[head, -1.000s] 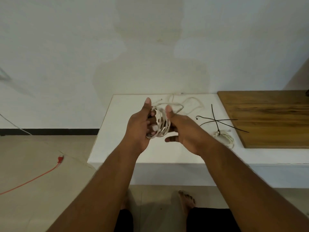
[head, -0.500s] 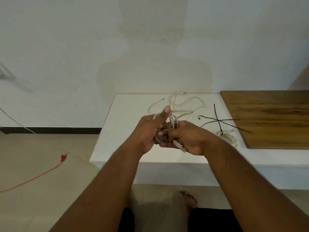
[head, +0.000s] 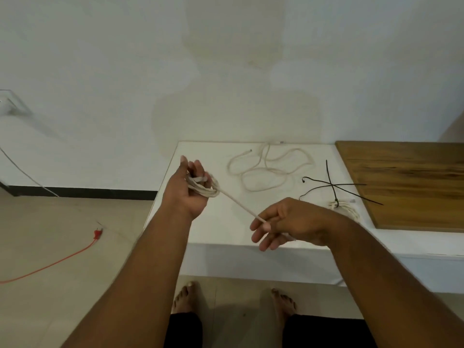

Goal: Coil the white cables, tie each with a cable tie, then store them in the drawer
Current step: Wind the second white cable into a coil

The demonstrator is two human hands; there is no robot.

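Note:
My left hand [head: 187, 190] holds a small coil of white cable [head: 207, 188] looped round its fingers, above the left part of the white counter [head: 221, 222]. From the coil a straight tail of the cable [head: 238, 203] runs down-right to my right hand [head: 288, 223], which pinches it near the front edge. A second white cable [head: 270, 169] lies loose at the back of the counter. A coiled white cable bound with a black tie [head: 344, 208] lies to the right. Loose black cable ties [head: 334, 185] lie crossed behind it.
A wooden board [head: 406, 182] covers the counter's right part. On the tiled floor at the left lies an orange cord with a red plug [head: 96, 233]. A thin white wire [head: 25, 172] hangs along the wall. My bare feet stand below the counter edge.
My hands were together on the coil; now they have parted. The left hand moved left with the coil, and the right hand drew the cable's tail out down-right.

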